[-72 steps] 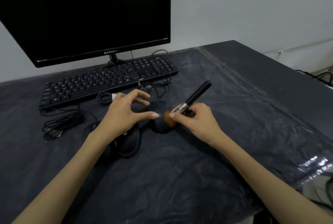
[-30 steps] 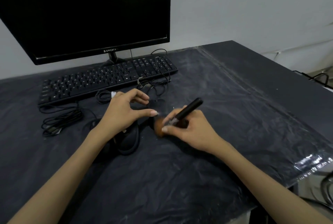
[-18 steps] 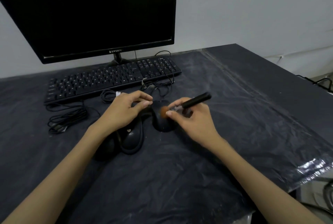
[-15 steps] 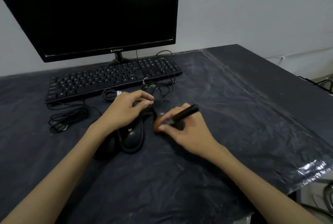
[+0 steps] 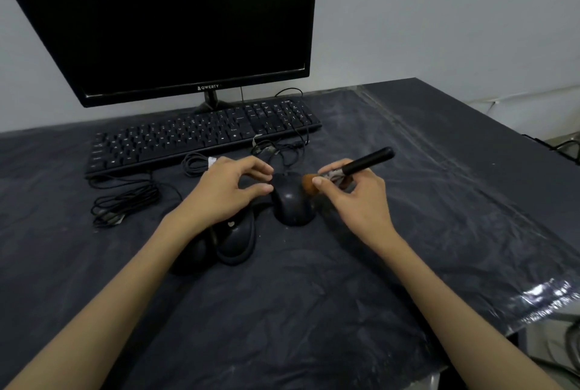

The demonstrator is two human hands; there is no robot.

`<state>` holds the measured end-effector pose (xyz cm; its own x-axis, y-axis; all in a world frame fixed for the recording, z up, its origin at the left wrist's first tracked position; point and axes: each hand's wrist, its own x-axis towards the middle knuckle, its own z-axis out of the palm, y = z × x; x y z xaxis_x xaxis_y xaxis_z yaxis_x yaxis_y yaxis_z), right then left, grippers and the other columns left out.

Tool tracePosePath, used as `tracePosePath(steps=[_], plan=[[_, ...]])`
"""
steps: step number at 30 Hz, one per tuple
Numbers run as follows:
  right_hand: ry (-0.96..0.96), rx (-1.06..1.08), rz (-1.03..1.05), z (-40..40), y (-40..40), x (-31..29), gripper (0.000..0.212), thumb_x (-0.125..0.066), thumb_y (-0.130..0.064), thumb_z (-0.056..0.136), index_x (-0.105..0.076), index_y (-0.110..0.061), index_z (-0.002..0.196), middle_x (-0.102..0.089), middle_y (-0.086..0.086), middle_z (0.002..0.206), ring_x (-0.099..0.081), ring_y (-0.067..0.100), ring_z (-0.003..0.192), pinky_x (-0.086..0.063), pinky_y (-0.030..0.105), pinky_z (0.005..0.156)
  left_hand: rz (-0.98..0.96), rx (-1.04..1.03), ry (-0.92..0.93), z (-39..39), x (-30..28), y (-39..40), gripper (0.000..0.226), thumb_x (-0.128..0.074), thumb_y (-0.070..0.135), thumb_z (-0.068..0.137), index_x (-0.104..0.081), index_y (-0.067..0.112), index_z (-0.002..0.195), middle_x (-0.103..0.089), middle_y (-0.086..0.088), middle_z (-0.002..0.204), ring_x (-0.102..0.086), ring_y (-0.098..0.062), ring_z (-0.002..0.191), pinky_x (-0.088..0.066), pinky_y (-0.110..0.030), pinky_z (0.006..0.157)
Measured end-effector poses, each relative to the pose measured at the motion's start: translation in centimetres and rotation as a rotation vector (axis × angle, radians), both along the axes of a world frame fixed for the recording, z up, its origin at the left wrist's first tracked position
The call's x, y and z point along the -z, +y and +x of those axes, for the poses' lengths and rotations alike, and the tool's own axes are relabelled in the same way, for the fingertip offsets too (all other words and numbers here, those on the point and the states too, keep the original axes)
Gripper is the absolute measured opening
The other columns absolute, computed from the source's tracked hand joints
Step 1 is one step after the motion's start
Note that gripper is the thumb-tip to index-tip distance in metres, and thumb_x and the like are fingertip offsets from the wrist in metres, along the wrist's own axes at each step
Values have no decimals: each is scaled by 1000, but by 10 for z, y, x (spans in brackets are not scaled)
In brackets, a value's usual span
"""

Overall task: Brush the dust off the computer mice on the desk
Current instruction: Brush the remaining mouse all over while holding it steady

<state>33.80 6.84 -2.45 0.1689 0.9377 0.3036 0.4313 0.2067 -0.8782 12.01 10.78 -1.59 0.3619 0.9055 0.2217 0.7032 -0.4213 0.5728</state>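
A dark table [image 5: 470,145] is sitting against a plain pale wall [image 5: 439,13], its top lying under a crinkled clear plastic sheet [image 5: 470,232] that is catching the light at the right edge. At the back a black monitor [image 5: 175,19] is standing dark, with a flat black keyboard [image 5: 201,135] in front of it and loose coils of black cable [image 5: 122,204] lying to the left. Three smooth, rounded black mice are resting near the middle: the right mouse [image 5: 292,201] is lying apart from the middle mouse [image 5: 237,239] and the left mouse [image 5: 191,251], which are lying side by side. The left hand [image 5: 226,192] is hovering half open, its thumb tip touching the right mouse's left side. The right hand [image 5: 354,198] is pinching a brush [image 5: 354,167] with a glossy black handle, pressing its soft brown bristles against the right mouse's upper right side.
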Motion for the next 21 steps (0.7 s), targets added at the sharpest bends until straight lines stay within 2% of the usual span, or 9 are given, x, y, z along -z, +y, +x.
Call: tracePosePath(steps=[2, 5, 6, 8, 12, 16, 18, 21], plan=[[28, 6, -13, 4, -1, 1, 10, -75, -18, 79, -69, -25, 79, -67, -11, 78, -60, -5, 74, -44, 5, 67, -4, 24, 70, -1, -6, -1, 39, -75, 41, 73, -60, 37, 108, -67, 23, 99, -50, -12, 110, -37, -35, 100], [86, 20, -40, 10, -1, 1, 6, -75, -17, 80, -70, -19, 84, -68, -5, 79, -60, -6, 69, -44, 5, 63, -21, 91, 109, 0, -20, -3, 60, -82, 38, 65, -58, 34, 120, -61, 21, 114, -38, -7, 112, -27, -10, 94], [106, 27, -46, 12, 0, 1, 6, -75, -17, 80, -70, -18, 85, -68, -5, 79, -60, -7, 68, -44, 4, 62, -18, 127, 124, 3, -24, -2, 64, -83, 37, 64, -57, 35, 122, -57, 20, 119, -35, -6, 113, -24, -6, 94], [130, 37, -48, 15, -1, 0, 7, -75, -17, 80, -71, -15, 85, -68, -5, 77, -60, -9, 66, -43, 4, 61, -7, 220, 210, 12, -29, 3, 72, -85, 38, 61, -53, 37, 125, -51, 20, 128, -30, -9, 119, -23, -13, 100], [138, 28, -50, 18, -1, 0, 8, -75, -20, 81, -72, -15, 86, -69, -6, 77, -61, -7, 68, -45, 6, 63, -105, 344, 517, 40, -41, 16, 95, -87, 30, 55, -39, 44, 135, -40, 23, 140, -21, -14, 124, -25, -33, 107], [148, 8, -59, 18, -2, 0, 5, -73, -22, 82, -72, -17, 82, -71, -5, 79, -61, -8, 69, -44, 5, 63, -169, 391, 814, 59, -48, 32, 97, -89, 34, 51, -40, 47, 134, -30, 23, 145, -16, -20, 128, -25, -42, 108], [161, 8, -61, 19, -2, 0, 5, -72, -23, 83, -72, -18, 82, -71, -4, 81, -61, -7, 71, -44, 5, 64, -204, 397, 871, 63, -48, 36, 91, -89, 34, 50, -46, 48, 129, -35, 22, 141, -19, -21, 126, -27, -41, 105], [166, 21, -55, 20, -3, -2, 6, -73, -24, 82, -72, -18, 82, -72, -4, 83, -62, -5, 73, -44, 4, 65, -188, 414, 848, 62, -47, 37, 85, -89, 38, 48, -50, 53, 121, -42, 22, 133, -25, -19, 119, -31, -38, 100]])
